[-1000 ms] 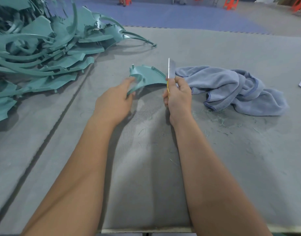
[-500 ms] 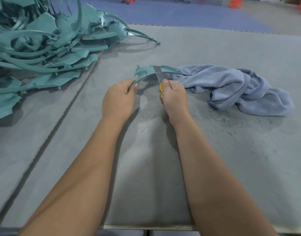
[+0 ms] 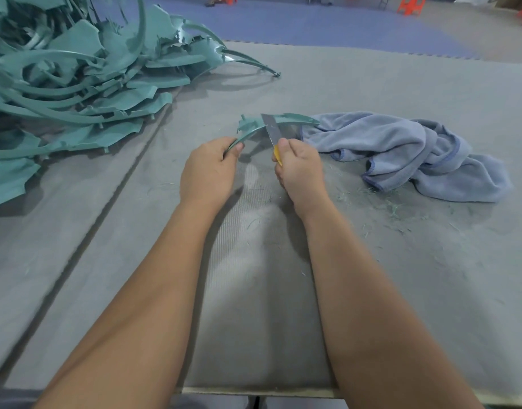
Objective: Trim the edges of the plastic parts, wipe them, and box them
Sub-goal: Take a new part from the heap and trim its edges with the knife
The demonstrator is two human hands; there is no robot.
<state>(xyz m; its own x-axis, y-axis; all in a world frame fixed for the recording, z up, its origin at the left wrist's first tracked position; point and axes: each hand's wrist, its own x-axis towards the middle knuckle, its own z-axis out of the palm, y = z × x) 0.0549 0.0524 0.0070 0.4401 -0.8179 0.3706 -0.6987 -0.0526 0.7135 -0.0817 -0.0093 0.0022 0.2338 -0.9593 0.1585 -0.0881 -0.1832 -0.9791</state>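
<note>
Plastic part (image 3: pixel 279 121) under knife blade (image 3: pixel 270 129)

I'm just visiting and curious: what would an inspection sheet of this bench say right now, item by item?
Surface: grey padded table, with a seam running down its left part.
Job's things: a teal plastic part held above the table; a knife, its blade against the part; a blue cloth crumpled at the right; a pile of teal parts at the far left.
Clutter: thin teal shavings scattered near the cloth.
Hands: left hand pinches the part's near end; right hand grips the knife's yellow handle.
Cables: nothing seen.
Surroundings: blue floor mat and orange stools beyond the table; no box in view.
</note>
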